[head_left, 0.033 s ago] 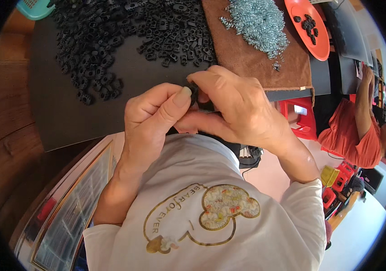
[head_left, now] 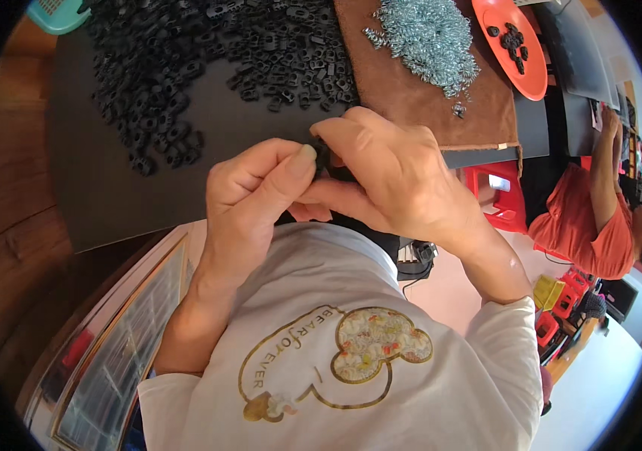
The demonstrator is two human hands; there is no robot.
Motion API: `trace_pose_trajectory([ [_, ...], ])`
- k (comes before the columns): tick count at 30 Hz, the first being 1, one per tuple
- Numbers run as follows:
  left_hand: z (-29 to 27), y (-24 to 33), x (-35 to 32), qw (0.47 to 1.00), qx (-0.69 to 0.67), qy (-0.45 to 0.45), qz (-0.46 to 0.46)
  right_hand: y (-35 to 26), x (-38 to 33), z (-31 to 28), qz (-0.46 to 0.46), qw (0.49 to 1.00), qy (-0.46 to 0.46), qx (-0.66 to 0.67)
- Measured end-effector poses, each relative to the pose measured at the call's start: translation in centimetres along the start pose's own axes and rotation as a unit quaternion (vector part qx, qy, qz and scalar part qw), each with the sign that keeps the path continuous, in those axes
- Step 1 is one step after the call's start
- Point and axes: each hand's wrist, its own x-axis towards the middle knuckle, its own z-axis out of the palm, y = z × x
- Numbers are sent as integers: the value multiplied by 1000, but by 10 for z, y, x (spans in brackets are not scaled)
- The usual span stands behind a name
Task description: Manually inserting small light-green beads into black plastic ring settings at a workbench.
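In front of my body, above the table's near edge, both hands meet around a small black plastic part. Thumb and bent fingers of my left hand pinch it from the left. My right hand closes on it from the other side, its index finger curled over the top and its thumb below. Most of the part is hidden by the fingers, so its exact kind cannot be made out. Beyond my hands lies a wide pile of small black plastic pieces with openings. A heap of small silvery coil springs is to its right.
The springs lie on a brown cloth on the dark table. An orange-red plate at the far right holds several black pieces. A turquoise basket stands far left. A red stool and a seated person are to the right.
My right thumb and index finger have shifted slightly around the black part. My left hand stays almost in place, and the piles look the same.
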Motion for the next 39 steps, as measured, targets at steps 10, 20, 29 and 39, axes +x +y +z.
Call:
trace_pose_trajectory([
  [10,-11,2,1,997,-16,-66,-24,7,1,1,-79,995,6,-58],
  [20,-6,-4,3,999,2,-35,-14,7,-1,2,-93,993,-20,-72],
  [29,-5,-4,4,998,41,-43,-29,9,-13,-2,-61,996,8,-57],
  [39,-4,-5,-1,994,97,-52,1,72,-31,-113,201,932,180,-243],
])
